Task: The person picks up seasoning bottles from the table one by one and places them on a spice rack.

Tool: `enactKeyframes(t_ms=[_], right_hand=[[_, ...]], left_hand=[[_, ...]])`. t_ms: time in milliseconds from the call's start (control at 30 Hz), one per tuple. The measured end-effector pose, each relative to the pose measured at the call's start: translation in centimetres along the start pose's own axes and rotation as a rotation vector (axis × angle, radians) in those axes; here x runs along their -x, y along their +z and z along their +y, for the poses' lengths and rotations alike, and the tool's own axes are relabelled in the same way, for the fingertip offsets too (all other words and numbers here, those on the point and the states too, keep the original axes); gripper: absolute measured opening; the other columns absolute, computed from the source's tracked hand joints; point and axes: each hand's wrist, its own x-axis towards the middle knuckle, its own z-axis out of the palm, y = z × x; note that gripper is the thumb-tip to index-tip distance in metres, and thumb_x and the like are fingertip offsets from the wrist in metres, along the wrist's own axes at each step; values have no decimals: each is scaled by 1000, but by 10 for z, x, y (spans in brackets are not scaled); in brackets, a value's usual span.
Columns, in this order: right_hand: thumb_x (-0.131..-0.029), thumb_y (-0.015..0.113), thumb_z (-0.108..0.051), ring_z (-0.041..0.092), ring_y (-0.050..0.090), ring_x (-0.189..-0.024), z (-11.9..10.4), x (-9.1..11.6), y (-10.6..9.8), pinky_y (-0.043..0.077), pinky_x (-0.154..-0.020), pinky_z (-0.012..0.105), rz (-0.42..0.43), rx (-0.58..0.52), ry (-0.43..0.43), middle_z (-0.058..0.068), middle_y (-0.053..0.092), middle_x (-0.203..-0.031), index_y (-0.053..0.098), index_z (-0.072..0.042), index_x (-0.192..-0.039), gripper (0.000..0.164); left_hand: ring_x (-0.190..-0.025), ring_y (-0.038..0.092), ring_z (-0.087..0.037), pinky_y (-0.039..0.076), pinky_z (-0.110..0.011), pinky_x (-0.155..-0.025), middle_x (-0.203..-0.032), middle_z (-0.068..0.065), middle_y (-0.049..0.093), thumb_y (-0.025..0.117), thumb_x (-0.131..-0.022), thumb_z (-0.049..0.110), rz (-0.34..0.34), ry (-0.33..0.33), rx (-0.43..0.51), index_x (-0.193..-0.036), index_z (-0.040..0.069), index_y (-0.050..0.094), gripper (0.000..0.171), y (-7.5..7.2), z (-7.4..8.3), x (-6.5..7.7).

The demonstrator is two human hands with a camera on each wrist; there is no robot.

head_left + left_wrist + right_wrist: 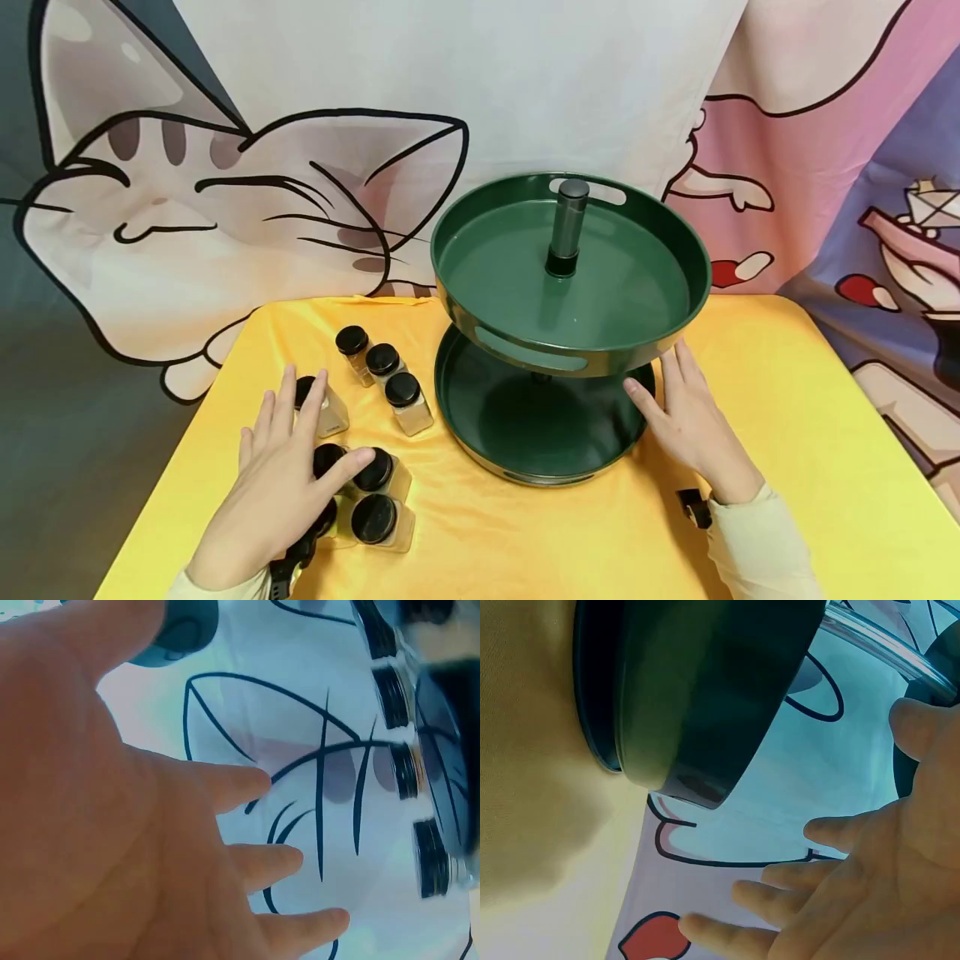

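A round green two-tier tray stands on the table, its upper tier above the lower tier. A grey post with a black collar rises from the upper tier's middle. My right hand is beside the right rim, fingers extended and nothing held; its palm faces the right wrist view. Spread-fingered, my left hand hovers over square clear jars with black lids. Its thumb overlaps one jar in the head view, and the hand partly hides others. Neither tier has anything on it.
Three more black-lidded jars, among them a front one, stand in a slanting row left of the tray. A yellow cloth covers the table. Behind it hangs a cartoon cat backdrop. A dark strap sits at my right wrist.
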Motion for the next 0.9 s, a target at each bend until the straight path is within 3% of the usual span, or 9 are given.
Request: enactKeyframes(t_ms=[167,400,633,700,767,900], right_hand=[[-95,45,-45,38,6,-139,3,-4,-1,18,-103,62,-18,-28,-12,10,-2,-154,-4,-26,-149,76],[-97,45,-38,34,16,-138,9,-7,0,20,-105,56,-21,-68,-67,14,13,-152,4,-22,-150,69],[-99,39,-36,40,39,-121,8,-10,-1,37,-91,57,-50,-74,-40,21,25,-146,11,-14,-149,62],[-99,39,-36,41,40,-120,8,-12,-1,38,-90,57,-60,-77,-25,23,26,-145,12,-11,-149,61],[-99,38,-37,43,32,-127,9,-13,-1,34,-94,60,-78,-83,-5,23,24,-146,12,-10,-149,62],[-100,36,-37,45,31,-128,12,-14,-1,30,-96,61,-96,-84,19,24,26,-145,17,-7,-147,59]], left_hand=[[-136,-14,-42,-3,-68,-99,-151,-6,-22,50,-86,60,-34,-20,4,-148,29,-7,91,-6,-7,8],[-135,-8,-47,8,-72,-94,-152,-6,-19,50,-86,59,-107,-70,42,-148,30,-8,89,-7,-20,20],[-134,4,-51,25,-71,-84,-153,-7,-15,54,-87,55,-128,-85,57,-148,29,-7,90,-4,-35,32],[-134,7,-49,28,-70,-84,-154,-9,-12,56,-86,53,-125,-87,68,-148,30,-6,91,-4,-38,35],[-134,11,-47,31,-68,-83,-154,-11,-7,59,-85,52,-108,-81,81,-148,31,-6,93,-3,-42,38],[-128,31,-41,39,-59,-83,-151,-13,14,71,-78,47,-9,-35,107,-149,32,2,100,2,-47,45]])
